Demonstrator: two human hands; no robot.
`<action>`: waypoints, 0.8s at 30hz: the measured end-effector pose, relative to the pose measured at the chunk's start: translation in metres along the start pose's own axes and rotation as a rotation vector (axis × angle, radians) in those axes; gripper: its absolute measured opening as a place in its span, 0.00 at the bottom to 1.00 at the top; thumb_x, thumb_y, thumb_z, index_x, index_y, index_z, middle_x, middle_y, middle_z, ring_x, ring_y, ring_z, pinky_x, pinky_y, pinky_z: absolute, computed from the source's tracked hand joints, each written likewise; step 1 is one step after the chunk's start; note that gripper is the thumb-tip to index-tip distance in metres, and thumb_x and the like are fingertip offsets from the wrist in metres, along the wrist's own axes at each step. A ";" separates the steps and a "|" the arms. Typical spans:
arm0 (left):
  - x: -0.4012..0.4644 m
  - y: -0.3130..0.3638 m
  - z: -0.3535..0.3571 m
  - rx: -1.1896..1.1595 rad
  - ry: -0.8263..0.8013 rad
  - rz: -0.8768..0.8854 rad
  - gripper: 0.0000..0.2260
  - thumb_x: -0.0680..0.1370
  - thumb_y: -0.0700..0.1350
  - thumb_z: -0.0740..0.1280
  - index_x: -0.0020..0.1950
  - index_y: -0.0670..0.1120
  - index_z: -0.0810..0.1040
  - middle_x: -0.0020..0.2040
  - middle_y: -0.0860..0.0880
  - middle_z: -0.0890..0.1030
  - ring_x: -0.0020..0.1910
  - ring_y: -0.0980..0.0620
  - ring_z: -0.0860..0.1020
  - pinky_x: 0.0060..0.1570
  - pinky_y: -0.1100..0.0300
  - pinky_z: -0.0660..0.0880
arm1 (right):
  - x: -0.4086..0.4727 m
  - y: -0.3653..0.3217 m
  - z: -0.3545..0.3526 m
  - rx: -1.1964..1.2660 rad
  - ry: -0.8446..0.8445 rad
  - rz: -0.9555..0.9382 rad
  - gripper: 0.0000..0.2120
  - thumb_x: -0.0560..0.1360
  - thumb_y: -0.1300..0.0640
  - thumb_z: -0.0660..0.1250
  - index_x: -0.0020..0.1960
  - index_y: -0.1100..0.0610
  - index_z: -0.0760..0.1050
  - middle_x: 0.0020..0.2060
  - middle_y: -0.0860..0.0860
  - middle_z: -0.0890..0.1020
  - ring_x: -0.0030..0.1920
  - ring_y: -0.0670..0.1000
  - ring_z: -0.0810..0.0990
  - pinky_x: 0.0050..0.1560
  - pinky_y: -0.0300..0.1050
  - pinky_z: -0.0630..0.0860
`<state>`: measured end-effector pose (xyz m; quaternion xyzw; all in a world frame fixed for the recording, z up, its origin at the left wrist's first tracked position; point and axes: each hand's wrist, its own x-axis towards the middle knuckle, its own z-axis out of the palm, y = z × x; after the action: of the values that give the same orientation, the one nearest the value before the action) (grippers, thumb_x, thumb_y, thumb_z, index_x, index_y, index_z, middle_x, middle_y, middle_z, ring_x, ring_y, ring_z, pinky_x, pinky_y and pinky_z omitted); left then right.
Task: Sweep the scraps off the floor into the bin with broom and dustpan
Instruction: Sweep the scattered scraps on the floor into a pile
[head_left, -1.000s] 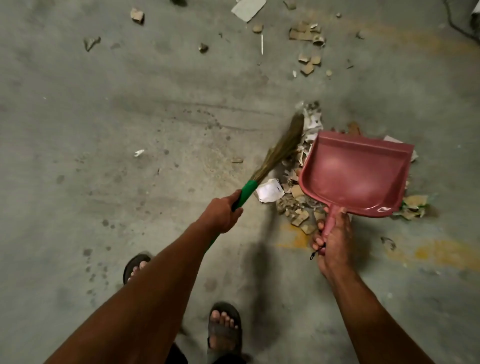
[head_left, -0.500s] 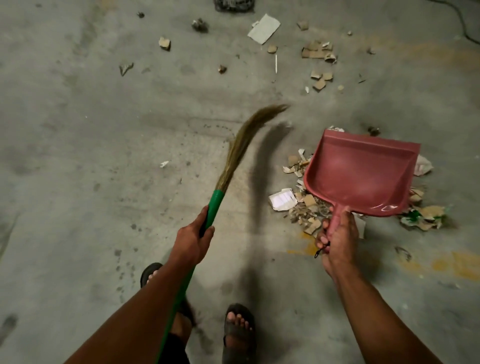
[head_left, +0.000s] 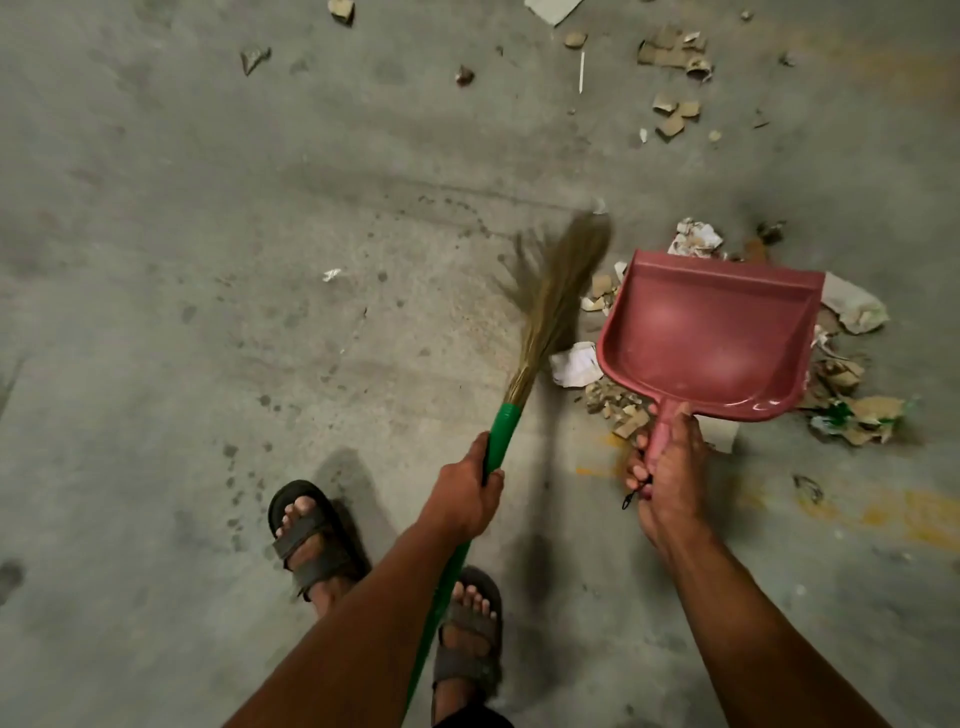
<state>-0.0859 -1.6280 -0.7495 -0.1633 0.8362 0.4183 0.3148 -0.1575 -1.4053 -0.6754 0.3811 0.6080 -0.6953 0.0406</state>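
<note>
Concrete floor (head_left: 208, 208); scattered scraps (head_left: 670, 111).

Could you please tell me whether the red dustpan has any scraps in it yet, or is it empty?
Empty: the dustpan shows only bare red plastic inside, while the scraps lie on the floor around it.

Light is dim and flat. My broom (head_left: 558, 301) bristles are motion-blurred. Soft shadows fall on the floor (head_left: 208, 260); edges bow slightly.

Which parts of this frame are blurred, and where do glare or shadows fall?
Head view: the broom bristles smear with motion blur while the left hand, right hand and floor scraps stay fairly sharp; soft glare patches sit inside the dustpan; dim light, with soft shadows beside the sandals.
</note>
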 end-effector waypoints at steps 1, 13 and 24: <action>-0.002 0.005 -0.004 -0.054 0.009 0.012 0.27 0.86 0.54 0.62 0.83 0.53 0.58 0.54 0.47 0.83 0.41 0.52 0.83 0.44 0.55 0.85 | -0.002 -0.001 0.002 0.007 -0.012 0.004 0.19 0.84 0.36 0.57 0.56 0.52 0.72 0.33 0.50 0.71 0.19 0.45 0.63 0.21 0.34 0.62; 0.027 0.053 -0.098 -0.713 -0.032 -0.168 0.15 0.84 0.57 0.64 0.65 0.49 0.75 0.58 0.45 0.82 0.55 0.47 0.81 0.49 0.53 0.77 | -0.029 0.030 0.142 -0.100 -0.208 0.145 0.33 0.73 0.56 0.81 0.69 0.44 0.66 0.60 0.50 0.85 0.51 0.56 0.89 0.52 0.61 0.84; 0.062 0.020 -0.159 -0.451 0.065 0.015 0.30 0.82 0.66 0.51 0.83 0.59 0.63 0.85 0.55 0.53 0.82 0.49 0.56 0.80 0.39 0.55 | -0.013 0.042 0.242 -0.168 -0.131 0.164 0.45 0.62 0.57 0.88 0.70 0.46 0.66 0.58 0.57 0.83 0.53 0.59 0.88 0.54 0.62 0.85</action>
<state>-0.2054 -1.7440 -0.7066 -0.2368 0.7325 0.5914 0.2401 -0.2427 -1.6330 -0.7093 0.3785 0.6270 -0.6598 0.1685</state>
